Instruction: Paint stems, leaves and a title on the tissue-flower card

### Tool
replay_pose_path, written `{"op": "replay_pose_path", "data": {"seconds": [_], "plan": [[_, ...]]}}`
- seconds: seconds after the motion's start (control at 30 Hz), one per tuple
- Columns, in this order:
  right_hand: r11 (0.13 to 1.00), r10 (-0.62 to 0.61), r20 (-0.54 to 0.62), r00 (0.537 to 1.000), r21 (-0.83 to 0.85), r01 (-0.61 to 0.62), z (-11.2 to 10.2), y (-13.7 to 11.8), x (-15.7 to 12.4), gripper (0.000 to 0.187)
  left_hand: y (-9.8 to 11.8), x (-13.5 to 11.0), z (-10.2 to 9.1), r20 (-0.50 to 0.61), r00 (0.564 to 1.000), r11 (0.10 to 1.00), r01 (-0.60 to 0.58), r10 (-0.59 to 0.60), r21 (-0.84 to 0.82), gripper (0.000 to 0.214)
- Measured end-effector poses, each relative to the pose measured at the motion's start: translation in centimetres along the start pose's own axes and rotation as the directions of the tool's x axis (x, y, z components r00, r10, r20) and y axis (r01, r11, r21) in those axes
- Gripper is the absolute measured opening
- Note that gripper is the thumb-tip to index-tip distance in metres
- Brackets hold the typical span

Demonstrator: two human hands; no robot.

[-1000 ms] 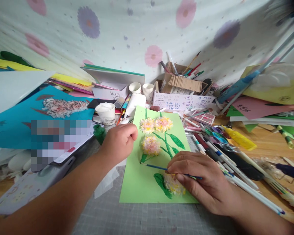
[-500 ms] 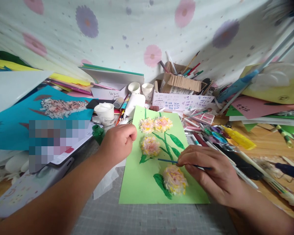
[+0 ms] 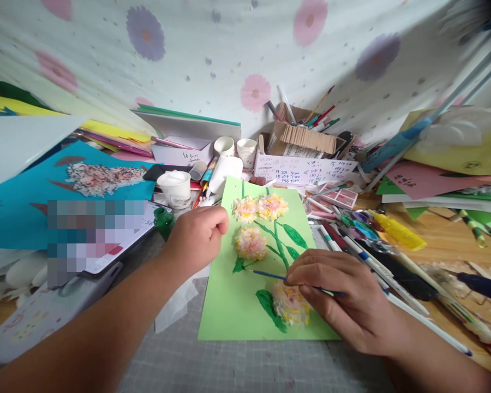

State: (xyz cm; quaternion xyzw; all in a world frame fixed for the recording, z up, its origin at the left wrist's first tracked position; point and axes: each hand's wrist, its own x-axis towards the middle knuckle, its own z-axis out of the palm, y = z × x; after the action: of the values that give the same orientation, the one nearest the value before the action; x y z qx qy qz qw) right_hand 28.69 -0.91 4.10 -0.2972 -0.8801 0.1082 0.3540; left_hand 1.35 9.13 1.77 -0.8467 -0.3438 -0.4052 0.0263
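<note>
In the head view, my right hand [image 3: 343, 297] pinches a thin blue paintbrush [image 3: 268, 274]. The brush tip is at the light green paper [image 3: 229, 314], beside a small painted leaf [image 3: 238, 265] under the left flower. My left hand [image 3: 198, 234] is closed in a loose fist at the paper's left edge, with nothing seen in it. Raised pink, yellow and white flowers [image 3: 251, 243] stand out on the paper among dark green painted stems and leaves [image 3: 292, 234]. My right hand partly covers the lowest flower [image 3: 288, 305]. An uncapped green paint bottle [image 3: 162, 221] stands behind my left wrist.
A grey cutting mat [image 3: 180, 363] lies underneath. Paper cups [image 3: 175, 188] and a cardboard box [image 3: 306, 139] of brushes and pens stand behind. Markers [image 3: 393, 273] and a yellow tube [image 3: 401, 232] lie right. At left are blue paper [image 3: 20, 191] and a partly blurred device [image 3: 123, 240].
My right hand has moved left and slightly down, bringing the brush tip from beneath the left flower toward the small leaf. My left hand has stayed in place.
</note>
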Motion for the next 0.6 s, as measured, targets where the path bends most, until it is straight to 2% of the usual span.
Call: {"op": "replay_pose_path", "data": {"seconds": [0.13,0.33,0.5,0.6], "plan": [[0.997,0.037,-0.048,0.998,-0.073,-0.041,-0.26,0.19,-0.12,0.022,-0.09,0.04,0.03,0.007,1.0,1.0,-0.007,0.007,0.007,0.027],[1.0,0.011,-0.009,1.0,0.027,-0.011,0.23,-0.18,-0.02,0.021,0.07,0.01,0.16,0.008,1.0,1.0,-0.008,0.008,0.014,0.028],[0.996,0.068,-0.053,0.996,-0.054,-0.071,0.15,-0.11,0.06,0.02,-0.05,-0.09,0.15,0.007,1.0,1.0,-0.007,0.007,0.006,0.028],[0.998,0.062,-0.065,0.996,0.03,-0.06,0.22,-0.12,-0.26,0.022,-0.16,-0.11,0.13,0.007,1.0,1.0,-0.012,0.012,-0.009,0.029]]}}
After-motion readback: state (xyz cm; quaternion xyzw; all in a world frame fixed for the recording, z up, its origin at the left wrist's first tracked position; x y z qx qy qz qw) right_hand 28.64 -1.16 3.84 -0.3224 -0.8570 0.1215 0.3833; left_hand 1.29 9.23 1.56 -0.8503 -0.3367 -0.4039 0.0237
